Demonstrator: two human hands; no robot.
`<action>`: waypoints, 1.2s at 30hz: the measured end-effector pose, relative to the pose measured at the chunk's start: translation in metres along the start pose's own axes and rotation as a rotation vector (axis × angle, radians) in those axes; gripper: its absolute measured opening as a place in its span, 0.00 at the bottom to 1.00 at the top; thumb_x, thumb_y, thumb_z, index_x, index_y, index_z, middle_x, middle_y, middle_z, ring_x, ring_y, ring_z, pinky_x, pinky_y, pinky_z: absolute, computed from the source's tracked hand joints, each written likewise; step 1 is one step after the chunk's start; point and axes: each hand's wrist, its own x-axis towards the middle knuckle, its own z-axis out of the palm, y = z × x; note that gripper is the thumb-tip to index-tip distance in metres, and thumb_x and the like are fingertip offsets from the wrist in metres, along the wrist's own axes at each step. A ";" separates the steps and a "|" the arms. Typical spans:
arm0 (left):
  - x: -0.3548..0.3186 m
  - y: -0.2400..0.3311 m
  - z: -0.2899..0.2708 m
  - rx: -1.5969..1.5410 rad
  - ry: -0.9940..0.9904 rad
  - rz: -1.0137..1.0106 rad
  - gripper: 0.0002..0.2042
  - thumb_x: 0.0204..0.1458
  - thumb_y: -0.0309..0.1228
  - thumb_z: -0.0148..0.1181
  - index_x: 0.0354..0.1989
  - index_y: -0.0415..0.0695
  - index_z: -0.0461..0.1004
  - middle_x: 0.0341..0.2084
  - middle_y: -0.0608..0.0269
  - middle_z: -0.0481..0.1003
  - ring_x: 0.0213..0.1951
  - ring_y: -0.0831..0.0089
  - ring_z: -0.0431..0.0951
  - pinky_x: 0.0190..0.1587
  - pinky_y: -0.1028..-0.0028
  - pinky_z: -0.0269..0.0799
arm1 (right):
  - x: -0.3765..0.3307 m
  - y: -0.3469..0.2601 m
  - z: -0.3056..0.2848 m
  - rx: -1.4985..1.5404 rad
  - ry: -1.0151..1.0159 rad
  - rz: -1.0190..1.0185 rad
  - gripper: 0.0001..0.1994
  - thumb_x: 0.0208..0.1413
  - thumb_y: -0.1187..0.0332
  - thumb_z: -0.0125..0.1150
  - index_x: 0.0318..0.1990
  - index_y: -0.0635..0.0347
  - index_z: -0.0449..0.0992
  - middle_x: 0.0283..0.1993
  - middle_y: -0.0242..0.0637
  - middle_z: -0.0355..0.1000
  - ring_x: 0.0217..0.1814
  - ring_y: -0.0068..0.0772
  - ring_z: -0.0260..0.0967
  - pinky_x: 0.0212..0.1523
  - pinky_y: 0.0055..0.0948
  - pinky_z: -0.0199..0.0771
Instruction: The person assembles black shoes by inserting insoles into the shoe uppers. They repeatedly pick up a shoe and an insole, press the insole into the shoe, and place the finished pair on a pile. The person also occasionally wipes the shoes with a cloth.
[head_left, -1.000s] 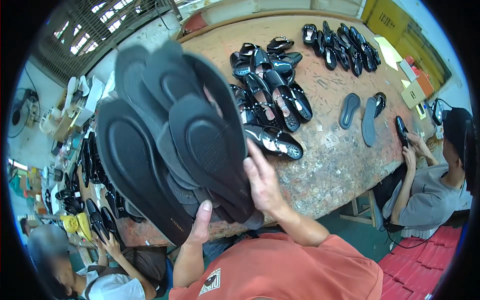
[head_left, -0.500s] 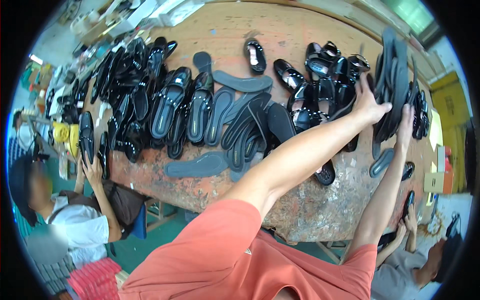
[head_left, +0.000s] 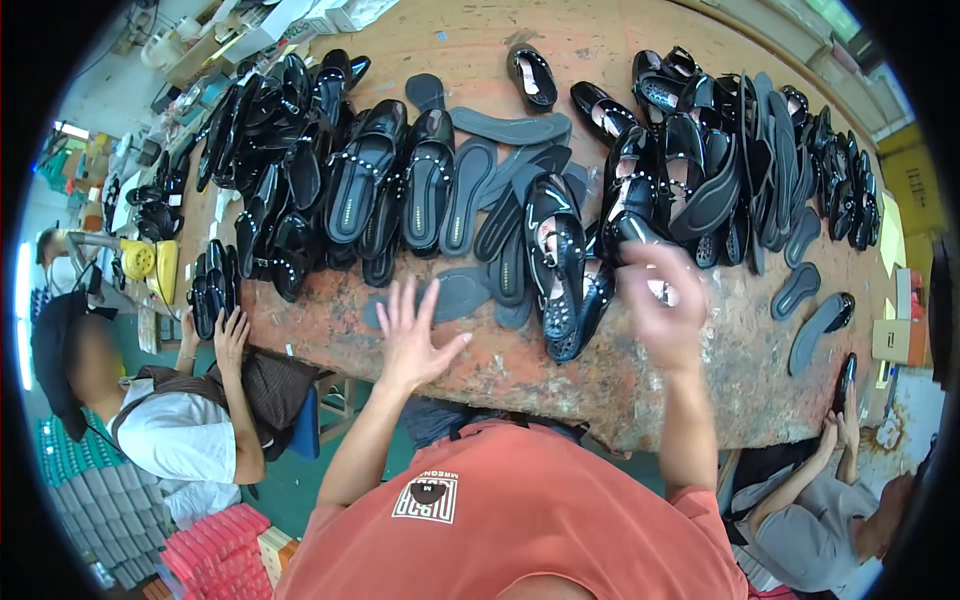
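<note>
Head view: I see left hand [head_left: 412,335] open, fingers spread, empty, over counter [head_left: 560,385] edge just beside grey insole [head_left: 455,295]. Right hand [head_left: 662,310] blurred, empty, fingers loosely open, near black studded shoe [head_left: 560,265] among shoe pile

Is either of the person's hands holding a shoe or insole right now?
No: the left hand is spread open above the table and the blurred right hand looks empty.

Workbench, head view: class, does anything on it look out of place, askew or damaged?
Nothing looks spilled. The wooden workbench is worn and blotched near its front edge. Black shoes and grey insoles lie in loose, overlapping heaps at mixed angles. Both hands, left hand and blurred right hand, are open and empty.
</note>
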 end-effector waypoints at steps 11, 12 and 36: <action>-0.024 -0.027 0.006 -0.066 0.041 -0.115 0.34 0.52 0.44 0.74 0.66 0.44 0.73 0.49 0.50 0.75 0.49 0.45 0.79 0.51 0.51 0.74 | 0.001 0.009 0.188 -0.889 -0.408 -0.078 0.61 0.44 0.36 0.80 0.78 0.65 0.58 0.76 0.76 0.56 0.73 0.69 0.64 0.70 0.53 0.71; -0.030 -0.031 0.006 -0.077 0.041 -0.150 0.33 0.53 0.43 0.74 0.66 0.45 0.73 0.49 0.49 0.75 0.48 0.44 0.80 0.50 0.51 0.76 | 0.009 0.016 0.189 -0.866 -0.385 -0.096 0.57 0.44 0.37 0.80 0.79 0.55 0.60 0.76 0.75 0.56 0.70 0.68 0.65 0.69 0.54 0.71; 0.057 0.121 0.033 -0.699 -0.074 -0.100 0.43 0.59 0.47 0.70 0.74 0.29 0.59 0.67 0.32 0.68 0.65 0.39 0.75 0.69 0.53 0.69 | -0.038 -0.010 -0.069 0.677 0.217 0.131 0.21 0.73 0.69 0.52 0.68 0.72 0.73 0.63 0.47 0.77 0.62 0.33 0.77 0.65 0.35 0.77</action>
